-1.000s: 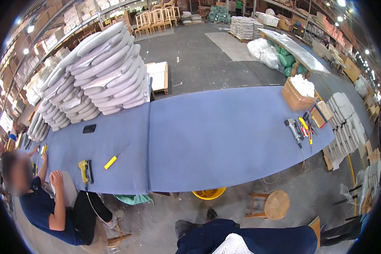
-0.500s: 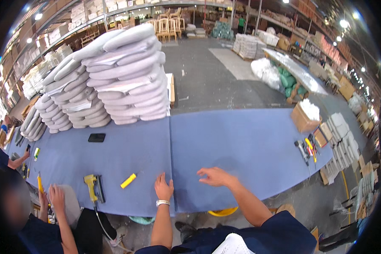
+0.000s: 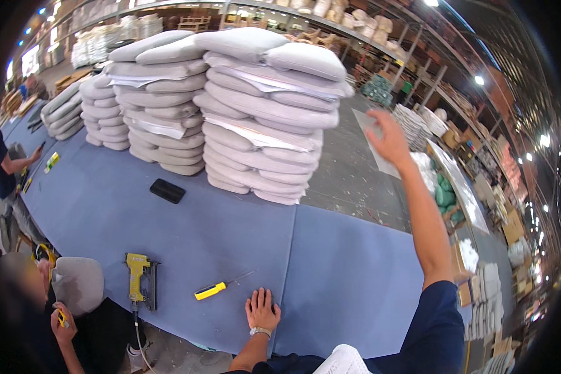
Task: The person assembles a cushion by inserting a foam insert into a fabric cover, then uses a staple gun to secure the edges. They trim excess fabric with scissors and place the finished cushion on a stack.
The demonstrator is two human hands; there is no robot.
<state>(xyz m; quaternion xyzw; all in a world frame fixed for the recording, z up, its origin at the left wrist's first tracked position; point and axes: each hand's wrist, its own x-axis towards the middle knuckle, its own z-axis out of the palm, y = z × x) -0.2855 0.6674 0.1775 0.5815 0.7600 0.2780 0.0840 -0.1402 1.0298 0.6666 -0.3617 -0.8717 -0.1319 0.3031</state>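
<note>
My left hand (image 3: 263,310) rests flat on the blue padded table (image 3: 230,249), fingers slightly spread and holding nothing. Close to its left lies a screwdriver (image 3: 210,291) with a yellow handle. My right arm stretches forward, and my right hand (image 3: 389,142) is raised in the air right of the tallest stack of grey seat cushions (image 3: 265,112), apart from it. Its fingers are apart and a little blurred, with nothing seen in them. Farther left lies a yellow and black pneumatic staple gun (image 3: 141,280) with a pale hose. A black phone (image 3: 167,191) lies before the stacks.
More cushion stacks (image 3: 162,106) line the far left of the table. At the lower left, a co-worker's hand (image 3: 62,321) holds a yellow-handled tool beside a grey cushion (image 3: 79,285). Another person (image 3: 6,162) stands farther left. Beyond the right edge are boxes and stacked cushions (image 3: 483,299).
My right hand has risen from over the table and reached forward toward the cushion stacks. My left hand now lies nearer the screwdriver. The view has turned left.
</note>
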